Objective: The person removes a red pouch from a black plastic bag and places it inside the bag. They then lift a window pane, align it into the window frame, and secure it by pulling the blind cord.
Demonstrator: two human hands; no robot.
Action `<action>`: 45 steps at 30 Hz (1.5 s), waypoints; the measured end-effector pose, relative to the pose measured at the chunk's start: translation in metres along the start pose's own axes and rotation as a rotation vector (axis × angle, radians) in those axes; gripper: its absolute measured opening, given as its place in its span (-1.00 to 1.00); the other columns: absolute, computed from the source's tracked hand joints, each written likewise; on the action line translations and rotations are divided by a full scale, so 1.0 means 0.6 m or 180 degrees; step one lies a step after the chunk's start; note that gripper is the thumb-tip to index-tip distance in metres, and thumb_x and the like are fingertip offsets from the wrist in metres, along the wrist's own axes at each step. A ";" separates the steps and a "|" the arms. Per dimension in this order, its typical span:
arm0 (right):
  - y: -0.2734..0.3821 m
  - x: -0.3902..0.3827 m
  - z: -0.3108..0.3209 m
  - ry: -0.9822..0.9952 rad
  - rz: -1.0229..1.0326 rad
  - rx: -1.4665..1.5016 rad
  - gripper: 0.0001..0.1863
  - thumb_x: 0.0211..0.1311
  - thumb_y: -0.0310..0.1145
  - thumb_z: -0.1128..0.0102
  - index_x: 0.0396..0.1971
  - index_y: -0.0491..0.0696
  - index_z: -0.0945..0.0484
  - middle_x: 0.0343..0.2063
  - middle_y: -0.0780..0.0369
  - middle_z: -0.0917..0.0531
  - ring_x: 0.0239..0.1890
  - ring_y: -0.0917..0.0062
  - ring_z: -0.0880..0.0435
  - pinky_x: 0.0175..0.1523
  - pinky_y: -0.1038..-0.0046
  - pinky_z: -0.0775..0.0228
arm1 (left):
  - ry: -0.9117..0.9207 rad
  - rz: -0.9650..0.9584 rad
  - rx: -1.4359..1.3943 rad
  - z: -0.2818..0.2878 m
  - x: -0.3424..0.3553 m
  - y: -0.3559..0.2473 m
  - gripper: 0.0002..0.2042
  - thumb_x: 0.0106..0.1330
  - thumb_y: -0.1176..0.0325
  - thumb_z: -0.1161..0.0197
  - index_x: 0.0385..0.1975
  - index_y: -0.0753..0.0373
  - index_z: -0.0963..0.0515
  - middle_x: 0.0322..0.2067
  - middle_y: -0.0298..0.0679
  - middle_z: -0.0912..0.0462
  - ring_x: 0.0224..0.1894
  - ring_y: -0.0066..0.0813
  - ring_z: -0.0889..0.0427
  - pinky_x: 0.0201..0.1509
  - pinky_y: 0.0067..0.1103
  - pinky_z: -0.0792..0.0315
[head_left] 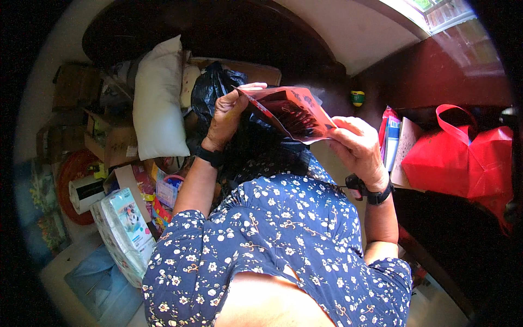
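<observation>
Between my two hands, a red and dark printed pouch is held up in front of my chest. Its near side falls open and shows a dark inner face with a reddish pattern. My left hand grips the left end, thumb and fingers closed on the edge. At the right end, my right hand pinches the lower corner. Below and behind the pouch lies a black plastic bag, nearest to my left hand. What the pouch holds, if anything, cannot be made out.
A white pillow stands left of the black bag. Further left are cardboard boxes and a plastic-wrapped white pack. On the right, a red handled bag sits beside upright booklets; a small green-yellow container stands behind.
</observation>
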State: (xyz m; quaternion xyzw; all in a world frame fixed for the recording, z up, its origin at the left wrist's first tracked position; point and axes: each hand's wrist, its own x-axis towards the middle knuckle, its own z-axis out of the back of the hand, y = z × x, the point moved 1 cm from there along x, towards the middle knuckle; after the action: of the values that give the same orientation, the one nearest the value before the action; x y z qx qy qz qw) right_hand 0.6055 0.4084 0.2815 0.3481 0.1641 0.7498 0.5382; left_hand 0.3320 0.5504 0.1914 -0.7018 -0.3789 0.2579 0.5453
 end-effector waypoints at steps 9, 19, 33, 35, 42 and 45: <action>0.020 0.026 0.014 0.0023 0.0168 -0.0098 -0.76 -0.01 -0.42 -0.39 -0.29 -0.09 -0.61 -0.25 0.16 -0.66 -0.29 0.26 -0.64 -0.20 0.33 -0.50 | -0.0335 0.0126 -0.0217 -0.002 0.000 -0.010 -0.68 0.48 0.27 -0.07 0.04 0.36 -0.56 0.09 -0.08 -0.59 0.10 -0.34 -0.58 0.28 -0.46 -0.38; 0.038 0.021 0.019 -0.0108 0.0332 -0.0052 -0.83 -0.02 -0.48 -0.36 -0.37 -0.09 -0.62 -0.33 0.17 -0.67 -0.37 0.34 -0.66 -0.26 0.37 -0.49 | -0.0170 -0.0151 -0.0254 -0.014 -0.006 -0.034 -0.74 0.47 0.32 -0.07 0.00 0.27 -0.61 0.11 -0.07 -0.56 0.12 -0.34 -0.55 0.23 -0.45 -0.41; 0.047 0.026 0.053 -0.0196 0.0489 -0.0184 -0.81 -0.13 -0.52 -0.38 -0.43 -0.13 -0.61 -0.37 0.18 -0.68 -0.41 0.39 -0.67 -0.30 0.39 -0.49 | 0.0100 -0.0335 -0.0188 -0.018 0.017 -0.061 -0.74 0.45 0.31 -0.12 0.00 0.27 -0.61 0.13 -0.05 -0.53 0.13 -0.33 -0.55 0.21 -0.45 -0.43; 0.042 0.020 0.053 -0.0278 0.0404 -0.0145 -0.80 -0.13 -0.53 -0.38 -0.40 -0.13 -0.62 -0.36 0.17 -0.69 -0.38 0.35 -0.67 -0.28 0.38 -0.51 | 0.0122 -0.0333 -0.0239 -0.017 0.018 -0.054 -0.74 0.45 0.31 -0.12 0.00 0.27 -0.61 0.13 -0.06 -0.54 0.13 -0.33 -0.55 0.23 -0.45 -0.41; 0.020 0.007 0.031 -0.0296 -0.0204 0.0131 -0.79 -0.06 -0.63 -0.39 -0.34 -0.19 -0.65 -0.31 0.09 -0.69 -0.28 0.30 -0.68 -0.20 0.43 -0.52 | -0.0123 0.0361 -0.0056 -0.015 0.009 -0.031 -0.68 0.45 0.29 -0.14 0.09 0.30 -0.55 0.06 -0.16 -0.62 0.11 -0.43 -0.57 0.27 -0.52 -0.37; 0.009 0.003 0.025 -0.0351 -0.0365 0.0237 -0.80 -0.03 -0.63 -0.38 -0.34 -0.18 -0.65 -0.31 0.10 -0.69 -0.29 0.33 -0.69 -0.20 0.47 -0.52 | -0.0134 0.0433 -0.0010 -0.017 0.009 -0.031 -0.67 0.41 0.30 -0.20 0.10 0.30 -0.54 0.06 -0.17 -0.61 0.09 -0.44 -0.58 0.27 -0.52 -0.37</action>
State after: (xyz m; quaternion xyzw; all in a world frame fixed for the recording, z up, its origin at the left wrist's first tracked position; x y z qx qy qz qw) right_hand 0.6117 0.4064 0.2962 0.3986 0.1816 0.6908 0.5752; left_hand 0.3386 0.5512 0.2126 -0.7212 -0.3422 0.3085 0.5173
